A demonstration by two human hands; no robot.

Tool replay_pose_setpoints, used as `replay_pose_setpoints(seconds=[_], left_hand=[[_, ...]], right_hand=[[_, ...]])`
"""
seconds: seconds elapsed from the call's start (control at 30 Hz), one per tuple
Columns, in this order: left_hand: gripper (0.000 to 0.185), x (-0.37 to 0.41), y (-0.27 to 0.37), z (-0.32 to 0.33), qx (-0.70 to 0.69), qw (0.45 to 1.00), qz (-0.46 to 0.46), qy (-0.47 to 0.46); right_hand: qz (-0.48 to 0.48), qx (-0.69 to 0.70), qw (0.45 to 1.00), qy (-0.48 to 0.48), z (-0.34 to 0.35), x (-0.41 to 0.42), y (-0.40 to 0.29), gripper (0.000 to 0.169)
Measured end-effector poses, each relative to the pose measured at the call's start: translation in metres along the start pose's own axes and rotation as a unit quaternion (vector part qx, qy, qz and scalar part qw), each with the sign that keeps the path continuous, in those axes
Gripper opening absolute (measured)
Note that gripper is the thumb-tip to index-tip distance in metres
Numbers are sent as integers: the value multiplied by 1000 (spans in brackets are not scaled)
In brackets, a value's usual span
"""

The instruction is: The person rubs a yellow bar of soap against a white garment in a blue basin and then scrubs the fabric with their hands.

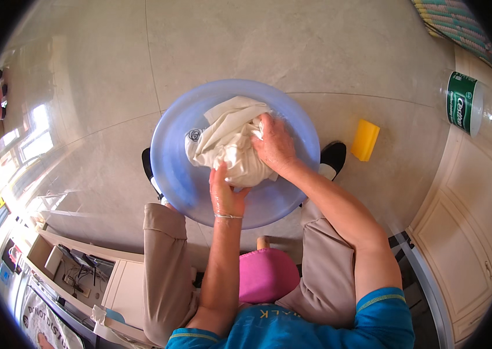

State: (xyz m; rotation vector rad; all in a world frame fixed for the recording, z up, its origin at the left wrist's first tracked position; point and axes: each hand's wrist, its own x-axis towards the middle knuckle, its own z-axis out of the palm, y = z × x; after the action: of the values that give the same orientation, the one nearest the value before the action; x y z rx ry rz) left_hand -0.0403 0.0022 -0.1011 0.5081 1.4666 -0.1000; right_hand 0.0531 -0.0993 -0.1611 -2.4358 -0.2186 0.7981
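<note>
A wet off-white cloth garment (pixel 233 148) lies bunched up in a round blue plastic basin (pixel 167 192) on the floor between my feet. Printed on its left part is a dark line drawing. My right hand (pixel 275 144) grips the bundle from the right, some fingers buried in its folds. At the near edge, my left hand (pixel 227 192) cups the cloth between thumb and fingers. Both hands look wet, and a thin bracelet (pixel 228 216) circles the left wrist. The underside of the bundle is hidden.
A yellow block (pixel 364 140), perhaps soap, lies right of the basin. Farther right stands a large clear plastic bottle (pixel 464 104) with a green label, near cream cabinet doors (pixel 468 244). Between my legs is a pink stool seat (pixel 268 275). An open drawer (pixel 76 275) holds cables.
</note>
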Motion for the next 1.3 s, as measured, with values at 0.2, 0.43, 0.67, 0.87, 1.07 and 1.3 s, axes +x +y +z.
replay_pose_setpoints(seconds=[0.2,0.43,0.67,0.87,1.07,1.3], left_hand=[[63,48,-14,-20,-109,970,-75,-205],[38,73,-30,-69,-143,948,29,-283],[34,0,-12,8,-50,990,80,-106],[48,22,-20,-11,-120,987,-42,-102],[40,70,-24,-52,-142,969,10,-200],[26,50,-7,-48,-156,962,33,-223]], right_hand=[[-99,119,953,-262,18,-32,-16,13],[-174,52,966,-185,-5,-75,-79,24],[-88,-63,992,-70,18,2,-17,24],[-43,-40,998,26,10,-2,-2,29],[-192,82,951,-227,-23,-66,-67,16],[-254,57,966,11,11,-62,-70,18]])
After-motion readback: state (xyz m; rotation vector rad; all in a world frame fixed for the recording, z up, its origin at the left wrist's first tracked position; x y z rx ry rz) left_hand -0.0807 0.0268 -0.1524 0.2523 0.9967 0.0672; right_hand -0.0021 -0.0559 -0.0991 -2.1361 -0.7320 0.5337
